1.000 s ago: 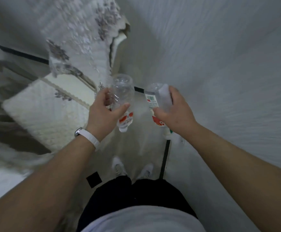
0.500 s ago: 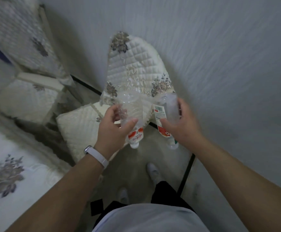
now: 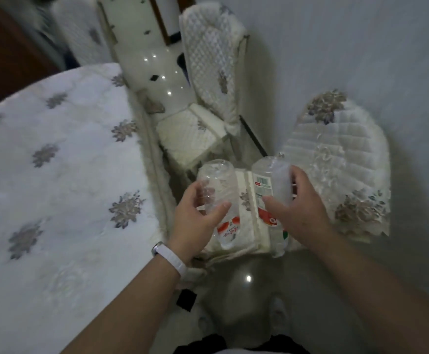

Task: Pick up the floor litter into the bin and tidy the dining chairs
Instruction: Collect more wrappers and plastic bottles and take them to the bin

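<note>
My left hand (image 3: 199, 221) grips a clear empty plastic bottle (image 3: 219, 190) with a red and white label, held neck down. My right hand (image 3: 297, 215) grips a second clear bottle (image 3: 269, 182) of the same kind, also neck down, its barcode label facing me. Both bottles hang side by side above the seat of a dining chair (image 3: 336, 159) with a quilted cream cover and grey flower embroidery. A second covered chair (image 3: 210, 57) stands farther off against the wall. No bin is in view.
A round table (image 3: 55, 175) with a white embroidered cloth fills the left. A third covered chair (image 3: 80, 34) stands at the top left. Glossy tiled floor (image 3: 246, 284) lies below my hands, with my shoes on it. A plain wall (image 3: 361, 47) runs along the right.
My view has swung left and up: the table has come into sight and the nearer chair now lies under my hands. Both hands still hold their bottles the same way.
</note>
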{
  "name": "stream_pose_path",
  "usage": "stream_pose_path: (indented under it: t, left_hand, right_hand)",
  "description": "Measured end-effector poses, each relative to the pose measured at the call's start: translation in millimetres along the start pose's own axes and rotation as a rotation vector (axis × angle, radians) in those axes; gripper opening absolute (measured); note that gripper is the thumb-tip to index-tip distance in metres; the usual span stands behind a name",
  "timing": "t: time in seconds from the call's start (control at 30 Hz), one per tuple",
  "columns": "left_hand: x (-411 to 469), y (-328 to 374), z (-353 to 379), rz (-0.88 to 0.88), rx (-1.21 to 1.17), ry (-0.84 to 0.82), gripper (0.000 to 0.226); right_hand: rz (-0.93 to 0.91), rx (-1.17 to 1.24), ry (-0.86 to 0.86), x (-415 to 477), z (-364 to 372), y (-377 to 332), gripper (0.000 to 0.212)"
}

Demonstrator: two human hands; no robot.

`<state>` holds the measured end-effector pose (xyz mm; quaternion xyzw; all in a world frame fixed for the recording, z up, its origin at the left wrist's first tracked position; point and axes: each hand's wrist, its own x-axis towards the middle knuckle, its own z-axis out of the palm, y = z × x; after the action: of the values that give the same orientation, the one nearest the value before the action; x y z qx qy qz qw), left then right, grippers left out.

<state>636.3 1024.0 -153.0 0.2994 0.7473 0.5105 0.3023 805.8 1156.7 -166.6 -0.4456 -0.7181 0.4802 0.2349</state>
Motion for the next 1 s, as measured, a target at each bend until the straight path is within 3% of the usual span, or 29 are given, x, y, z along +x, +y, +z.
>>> stream_pose_path:
  t: [0.2, 0.37, 0.8, 1.0]
  left_hand:
    - [-40.7, -8.7, -87.4, -0.018, -0.042, 0.326, 0.042]
    - [-105.3, -48.5, -187.5, -0.071, -0.112, 0.605, 0.048]
    - [-320.3, -155.3, -423.5, -0.124, -0.338, 1.007, 0.045]
    - [-405.7, -184.8, -489.8, -0.145, -0.284, 1.144, 0.038]
  right_hand:
    - [-0.166, -0.044, -0.272, 12.1, 76.0, -58.3, 0.047]
    - [-0.359, -0.119, -0.497, -29.9, 166.5, -125.6, 0.051]
    - [-0.646, -0.215, -0.896, -229.2, 417.5, -251.6, 0.057]
    - [-0.750, -0.189, -1.030, -310.1, 502.2, -285.0, 0.051]
